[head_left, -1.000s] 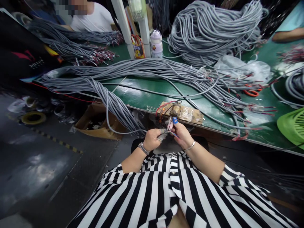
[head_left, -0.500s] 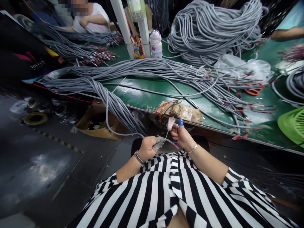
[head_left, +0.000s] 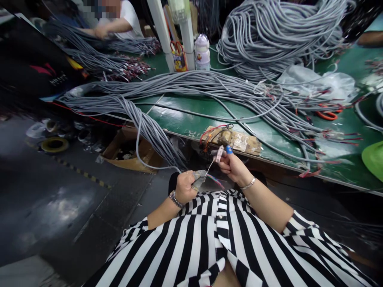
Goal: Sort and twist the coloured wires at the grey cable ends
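My left hand (head_left: 186, 185) is closed round the end of a grey cable (head_left: 140, 153), its thumb and finger in grey covers; thin coloured wires (head_left: 216, 180) stick out of the cable's end to the right. My right hand (head_left: 233, 165), with a blue cover on one fingertip, pinches a thin white strand (head_left: 211, 164) drawn up from that end, just below the table edge. A taped brown block (head_left: 236, 140) with red and black leads lies on the green table (head_left: 191, 115) just beyond my hands.
Bundles of grey cable (head_left: 209, 89) cross the table and hang off its left edge over a cardboard box (head_left: 125, 149). A large cable coil (head_left: 278, 36), a bottle (head_left: 202, 54), plastic bags (head_left: 317, 81) and orange pliers (head_left: 326, 115) lie further back. Another person (head_left: 113, 22) works at far left.
My hands have drawn apart: the left moved down toward my lap with the cable end, the right stayed up, and the thin strand stretches between them. The view shifted slightly right.
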`<action>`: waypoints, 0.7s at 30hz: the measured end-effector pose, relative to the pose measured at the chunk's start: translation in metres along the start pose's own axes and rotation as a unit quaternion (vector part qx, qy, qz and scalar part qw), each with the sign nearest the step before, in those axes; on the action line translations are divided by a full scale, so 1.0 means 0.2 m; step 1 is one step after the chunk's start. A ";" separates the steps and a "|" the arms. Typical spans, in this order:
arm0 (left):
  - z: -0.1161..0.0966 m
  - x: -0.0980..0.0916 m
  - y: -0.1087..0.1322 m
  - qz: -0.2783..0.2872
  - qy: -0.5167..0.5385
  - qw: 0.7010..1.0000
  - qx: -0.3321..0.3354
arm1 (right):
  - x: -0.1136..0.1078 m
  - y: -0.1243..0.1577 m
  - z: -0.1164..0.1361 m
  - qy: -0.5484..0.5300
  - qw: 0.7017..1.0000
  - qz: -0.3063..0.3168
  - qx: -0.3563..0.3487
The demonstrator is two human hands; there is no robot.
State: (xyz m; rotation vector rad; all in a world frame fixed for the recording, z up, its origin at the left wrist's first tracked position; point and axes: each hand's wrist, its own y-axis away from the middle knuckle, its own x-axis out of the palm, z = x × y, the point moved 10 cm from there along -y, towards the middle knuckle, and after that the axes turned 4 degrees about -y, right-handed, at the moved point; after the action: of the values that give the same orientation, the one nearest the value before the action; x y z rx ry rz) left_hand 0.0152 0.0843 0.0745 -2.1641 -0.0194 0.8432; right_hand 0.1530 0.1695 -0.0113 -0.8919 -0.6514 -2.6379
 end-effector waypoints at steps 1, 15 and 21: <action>0.00 0.01 -0.02 -0.008 0.000 1.000 0.002 | 0.00 0.00 0.01 0.004 1.000 -0.008 -0.001; 0.12 0.22 -0.09 -0.004 -0.091 0.996 -0.020 | 0.00 -0.02 0.06 0.022 0.998 -0.039 -0.052; 0.09 0.25 -0.08 -0.004 -0.103 0.995 0.012 | 0.00 -0.01 0.07 0.010 0.996 -0.055 -0.075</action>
State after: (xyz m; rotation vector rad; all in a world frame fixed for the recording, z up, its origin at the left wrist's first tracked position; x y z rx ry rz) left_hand 0.0469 0.1208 0.0493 -2.0448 -0.1219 1.0539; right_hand 0.1602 0.1781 -0.0014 -0.8942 -0.5153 -2.8210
